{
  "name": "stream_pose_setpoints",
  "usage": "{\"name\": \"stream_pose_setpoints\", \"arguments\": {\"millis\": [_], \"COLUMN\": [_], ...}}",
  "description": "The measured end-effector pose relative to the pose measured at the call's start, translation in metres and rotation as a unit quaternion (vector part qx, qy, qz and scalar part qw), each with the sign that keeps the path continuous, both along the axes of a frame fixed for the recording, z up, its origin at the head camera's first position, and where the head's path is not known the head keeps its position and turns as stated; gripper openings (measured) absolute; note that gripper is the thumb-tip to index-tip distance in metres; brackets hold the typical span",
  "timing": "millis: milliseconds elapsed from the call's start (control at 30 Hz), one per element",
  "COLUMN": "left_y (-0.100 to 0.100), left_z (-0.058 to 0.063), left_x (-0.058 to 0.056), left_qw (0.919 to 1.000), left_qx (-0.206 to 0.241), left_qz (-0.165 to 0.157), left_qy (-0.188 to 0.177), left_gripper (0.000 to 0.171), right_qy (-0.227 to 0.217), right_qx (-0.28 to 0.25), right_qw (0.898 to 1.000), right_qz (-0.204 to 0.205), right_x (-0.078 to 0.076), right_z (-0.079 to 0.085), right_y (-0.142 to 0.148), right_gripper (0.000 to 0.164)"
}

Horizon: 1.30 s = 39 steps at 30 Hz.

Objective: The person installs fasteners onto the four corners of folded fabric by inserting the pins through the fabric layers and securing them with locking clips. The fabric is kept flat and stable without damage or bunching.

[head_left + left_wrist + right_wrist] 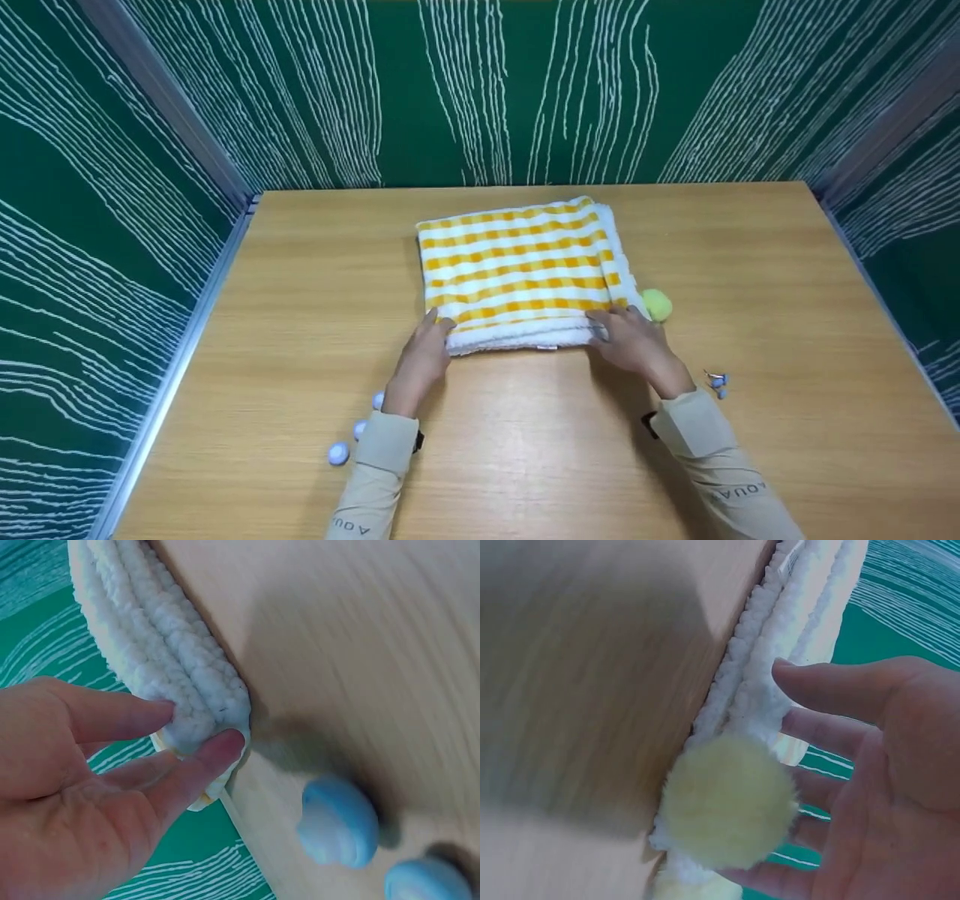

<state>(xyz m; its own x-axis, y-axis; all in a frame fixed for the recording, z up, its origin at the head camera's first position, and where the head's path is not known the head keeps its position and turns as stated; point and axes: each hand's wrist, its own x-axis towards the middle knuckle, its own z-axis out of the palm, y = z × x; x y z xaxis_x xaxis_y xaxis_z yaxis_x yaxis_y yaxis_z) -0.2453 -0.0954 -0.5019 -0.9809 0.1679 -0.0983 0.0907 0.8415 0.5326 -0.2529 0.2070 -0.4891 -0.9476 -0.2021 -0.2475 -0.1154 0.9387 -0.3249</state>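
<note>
A yellow-and-white checked blanket (517, 262) with white fleecy layers lies folded on the table. At its near left corner, my left hand (424, 358) pinches the edge between thumb and fingers; the left wrist view shows the fleecy folds (172, 645) there. My right hand (634, 341) is at the near right corner, its fingers (832, 735) fairly straight and spread against the blanket's edge. Beside that hand is a fluffy pale yellow pompom (729, 802) at the blanket's corner. The right hand's fingertips are partly hidden behind the fleece.
Several pale blue rounded knobs (338, 453) sit by the left forearm, mushroom-shaped in the left wrist view. Small blue pieces with metal pins (718, 381) lie right of the right wrist. Green walls with white lines (517, 90) border the wooden table (315, 300).
</note>
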Motion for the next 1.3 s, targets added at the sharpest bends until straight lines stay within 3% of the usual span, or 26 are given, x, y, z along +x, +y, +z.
{"name": "stream_pose_setpoints", "arguments": {"millis": [300, 500, 867, 1133, 1300], "left_y": [0.007, 0.009, 0.013, 0.01, 0.009], "left_z": [0.0, -0.002, -0.007, -0.007, -0.01], "left_x": [0.021, 0.035, 0.066, 0.08, 0.086], "left_qw": [0.9998, 0.9983, 0.9971, 0.9961, 0.9962], "left_qx": [-0.01, -0.009, -0.017, -0.007, 0.003], "left_qz": [-0.005, -0.019, -0.002, 0.008, 0.01], "left_qy": [0.015, 0.055, 0.074, 0.088, 0.086], "left_gripper": [0.04, 0.034, 0.036, 0.037, 0.037], "right_qy": [0.028, 0.025, 0.032, 0.032, 0.061], "right_qx": [-0.004, 0.0, -0.003, -0.014, -0.017], "right_qw": [1.0, 1.0, 0.999, 0.999, 0.998], "right_qz": [0.001, -0.009, -0.032, -0.041, -0.028], "right_x": [0.023, 0.038, 0.066, 0.082, 0.094], "right_z": [-0.005, -0.004, -0.007, -0.008, -0.008], "right_y": [0.008, 0.01, 0.006, 0.002, 0.003], "right_gripper": [0.046, 0.046, 0.046, 0.046, 0.045]}}
